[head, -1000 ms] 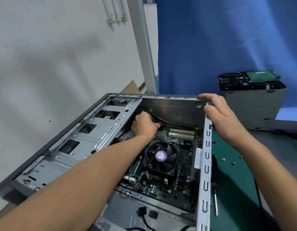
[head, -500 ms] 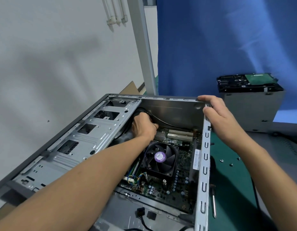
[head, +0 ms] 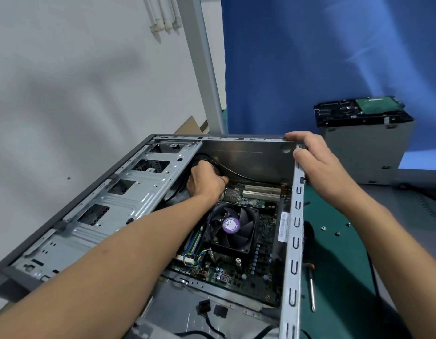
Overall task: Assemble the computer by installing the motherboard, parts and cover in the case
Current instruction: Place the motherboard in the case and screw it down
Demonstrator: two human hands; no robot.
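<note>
**Both hands at the far end of the open case**

The grey metal computer case lies on its side on the green-matted surface with its open side up and no cover on it. The green motherboard sits flat on the case floor. On it is a black cooling fan with a round purple sticker, and beyond that a pair of white expansion slots near the far wall. A silver perforated drive cage fills the left part of the case.

The left hand reaches deep into the far corner, between the drive cage and the motherboard, with its back toward the camera. Its fingers bend down out of sight among a bundle of black cables, so it cannot be told whether they have hold of any.

The right hand grips the far right corner of the case, fingers curled over the top rim and the thumb against the slotted side flange.

To the right of the case a slim steel-shafted screwdriver lies on the mat, and a few small silver screws are scattered farther back. Behind them a black hard drive with a green circuit board rests on top of a grey metal box, in front of a blue curtain.
</note>
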